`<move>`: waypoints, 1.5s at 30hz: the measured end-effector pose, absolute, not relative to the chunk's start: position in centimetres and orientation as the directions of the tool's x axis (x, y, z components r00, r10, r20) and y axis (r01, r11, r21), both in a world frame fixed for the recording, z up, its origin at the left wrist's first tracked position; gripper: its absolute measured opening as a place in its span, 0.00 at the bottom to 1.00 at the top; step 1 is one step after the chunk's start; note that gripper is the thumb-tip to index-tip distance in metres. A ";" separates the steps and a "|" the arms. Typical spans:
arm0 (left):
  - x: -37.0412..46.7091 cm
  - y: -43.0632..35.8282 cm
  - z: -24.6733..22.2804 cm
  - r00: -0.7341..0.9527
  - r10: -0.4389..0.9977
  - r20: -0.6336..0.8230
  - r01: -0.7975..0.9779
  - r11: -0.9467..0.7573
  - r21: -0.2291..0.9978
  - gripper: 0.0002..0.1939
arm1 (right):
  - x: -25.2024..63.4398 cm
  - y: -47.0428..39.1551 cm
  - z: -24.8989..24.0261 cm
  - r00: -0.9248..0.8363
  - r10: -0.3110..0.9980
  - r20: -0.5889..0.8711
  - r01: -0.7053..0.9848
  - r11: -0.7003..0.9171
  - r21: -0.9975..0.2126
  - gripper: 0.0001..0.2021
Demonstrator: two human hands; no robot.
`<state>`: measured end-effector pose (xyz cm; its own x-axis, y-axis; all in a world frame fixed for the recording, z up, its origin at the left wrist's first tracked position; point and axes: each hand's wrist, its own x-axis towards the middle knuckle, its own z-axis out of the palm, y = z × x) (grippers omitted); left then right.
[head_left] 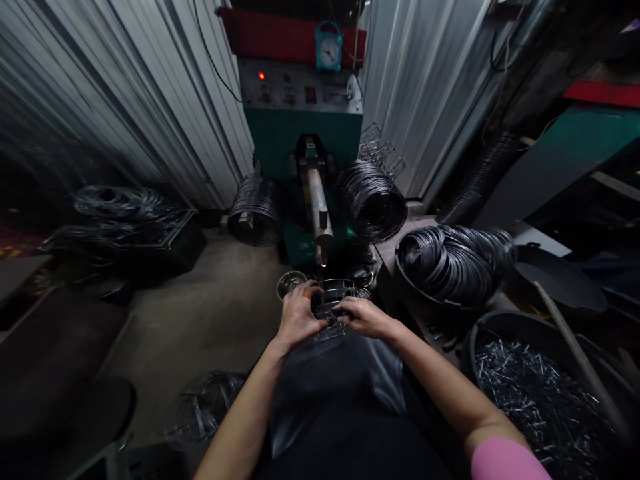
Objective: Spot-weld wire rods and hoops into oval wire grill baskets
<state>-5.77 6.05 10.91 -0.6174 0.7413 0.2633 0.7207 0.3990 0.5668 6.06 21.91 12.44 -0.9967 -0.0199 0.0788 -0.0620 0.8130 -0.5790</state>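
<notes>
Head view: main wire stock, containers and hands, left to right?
Heaped wire coils → left-hand coil on the green machine → left hand → wire frame → right hand → tub of wire rings → tub of short metal pieces.

Wire frame (345,289): between left hand (299,313) and right hand (366,317), before machine (270,133)
Coils (367,193): machine's left and right edges
Basin (469,350): rods (530,393) inside
</notes>
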 end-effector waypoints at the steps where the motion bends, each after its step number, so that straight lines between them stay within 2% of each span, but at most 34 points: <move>1: -5.9 6.1 10.9 -0.621 0.738 0.264 0.717 0.400 0.571 0.30 | 6.0 22.0 12.6 -0.997 -0.026 0.071 -0.062 0.822 -0.566 0.14; 9: -7.5 6.2 10.3 -0.608 0.756 0.244 0.724 0.402 0.561 0.27 | 4.7 21.8 12.1 -0.997 -0.014 0.074 -0.048 0.876 -0.481 0.12; 23: -11.3 7.5 8.0 -0.599 0.736 0.316 0.725 0.332 0.603 0.29 | 1.5 22.7 12.2 -0.999 -0.019 0.029 -0.029 0.923 -0.385 0.15; 30: -12.4 8.4 8.5 -0.623 0.716 0.315 0.706 0.340 0.621 0.29 | 0.3 23.3 13.3 -0.999 0.042 0.011 0.035 0.936 -0.349 0.15; 36: -12.9 9.1 9.6 -0.645 0.735 0.209 0.648 0.382 0.659 0.29 | -0.4 23.6 13.5 -0.997 0.073 0.005 0.067 0.934 -0.352 0.13; 45: -13.0 9.3 8.9 -0.676 0.696 0.240 0.626 0.371 0.686 0.27 | -0.4 23.3 12.6 -0.989 0.137 0.059 0.111 0.941 -0.320 0.13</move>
